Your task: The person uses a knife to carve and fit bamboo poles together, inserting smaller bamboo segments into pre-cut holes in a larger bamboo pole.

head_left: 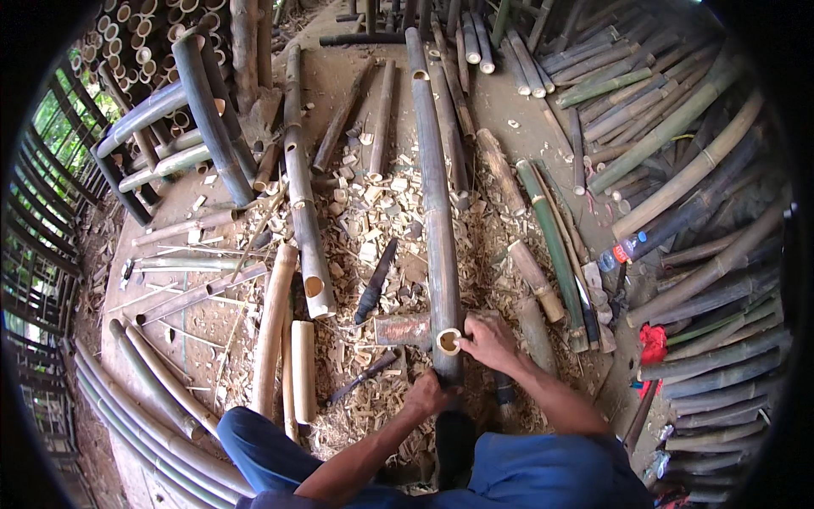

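A long dark bamboo pole (437,212) stretches away from me through the middle, its near end between my knees. Close to that end, a round hole with a pale cut rim opens on its upper side. My left hand (428,395) is closed around the pole just below this hole. With bent fingers, my right hand (489,342) grips the pole's right side, its fingertips at the hole's rim; whether they pinch anything small is hidden. A short thick log (403,330) lies crosswise under the pole. To the left are a dark-bladed knife (377,280) and a slimmer blade with a handle (365,376).
Wood chips (373,225) cover the ground around the pole. Another holed bamboo pole (301,187) lies left, near a bamboo frame (208,119). Cut pieces and a green bamboo length (553,246) lie right, before stacked poles (721,373), a plastic bottle (621,251) and a red bag (652,346).
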Available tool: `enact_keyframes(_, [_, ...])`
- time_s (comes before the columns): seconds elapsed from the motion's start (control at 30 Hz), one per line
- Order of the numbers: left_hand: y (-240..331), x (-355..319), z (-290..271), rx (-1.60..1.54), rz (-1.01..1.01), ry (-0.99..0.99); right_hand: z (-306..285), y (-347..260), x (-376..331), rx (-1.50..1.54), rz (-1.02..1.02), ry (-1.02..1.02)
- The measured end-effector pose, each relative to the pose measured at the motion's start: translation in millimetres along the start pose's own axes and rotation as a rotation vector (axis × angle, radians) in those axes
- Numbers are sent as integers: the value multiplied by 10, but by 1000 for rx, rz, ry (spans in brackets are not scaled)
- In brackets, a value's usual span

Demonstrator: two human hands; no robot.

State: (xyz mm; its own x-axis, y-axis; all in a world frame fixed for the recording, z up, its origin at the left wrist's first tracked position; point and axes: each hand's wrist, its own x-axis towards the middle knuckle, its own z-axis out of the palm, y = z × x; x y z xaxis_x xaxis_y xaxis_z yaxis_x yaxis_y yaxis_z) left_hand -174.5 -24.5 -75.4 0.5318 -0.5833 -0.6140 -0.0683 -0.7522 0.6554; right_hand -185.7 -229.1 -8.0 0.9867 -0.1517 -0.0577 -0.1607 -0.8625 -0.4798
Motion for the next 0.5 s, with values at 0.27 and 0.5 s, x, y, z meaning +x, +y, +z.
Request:
enact_keyframes(0.27, [62,-53,-191,-1,-66,-53,245,338,47,289,16,118])
enact_keyframes(0.5, [-59,13,-198,71,-49,-67,-328,583,-188,121,513,-45])
